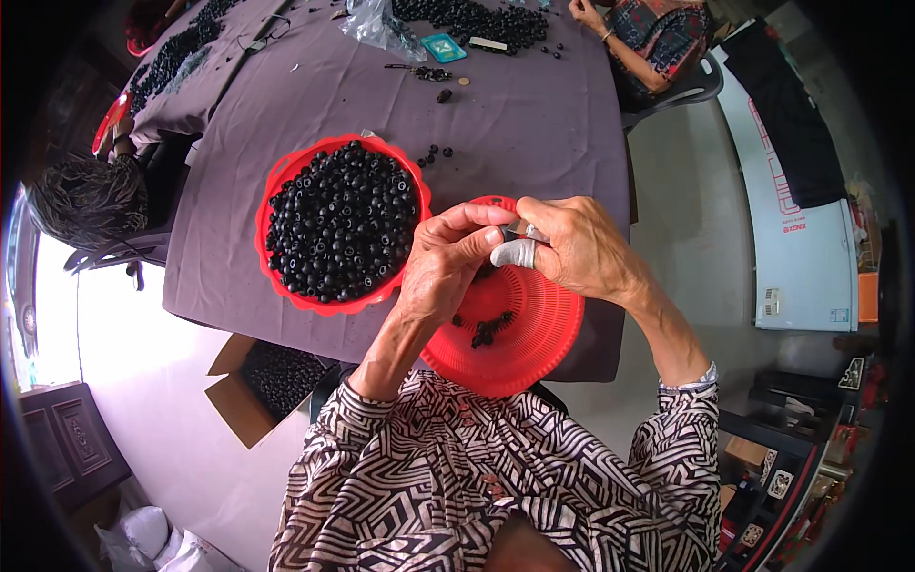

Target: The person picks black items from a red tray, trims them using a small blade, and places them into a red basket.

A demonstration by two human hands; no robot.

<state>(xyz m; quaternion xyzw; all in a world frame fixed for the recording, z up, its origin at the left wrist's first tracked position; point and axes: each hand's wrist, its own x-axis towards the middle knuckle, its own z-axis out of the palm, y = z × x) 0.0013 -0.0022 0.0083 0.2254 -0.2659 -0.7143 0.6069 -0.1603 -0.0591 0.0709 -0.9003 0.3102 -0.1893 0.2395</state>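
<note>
My left hand (444, 259) and my right hand (583, 246) meet above a red plastic basket (548, 324) with slotted sides. The fingers of both are pinched together around something small and dark at their tips, too covered to make out. A whitish cover (515, 253) wraps my right thumb. Several black bits (484, 334) lie in the red basket below. To the left of my left hand stands a red scalloped basket (274, 288), heaped with small round black pieces (338, 224), some showing a hollow opening.
A purple-grey cloth (534, 124) covers the table. Loose black pieces (434, 153) lie beyond the baskets, with a larger pile (477, 21) at the far edge. Two people sit around the table: one left (91, 200), one far right (658, 43). An open cardboard box (233, 405) stands on the floor.
</note>
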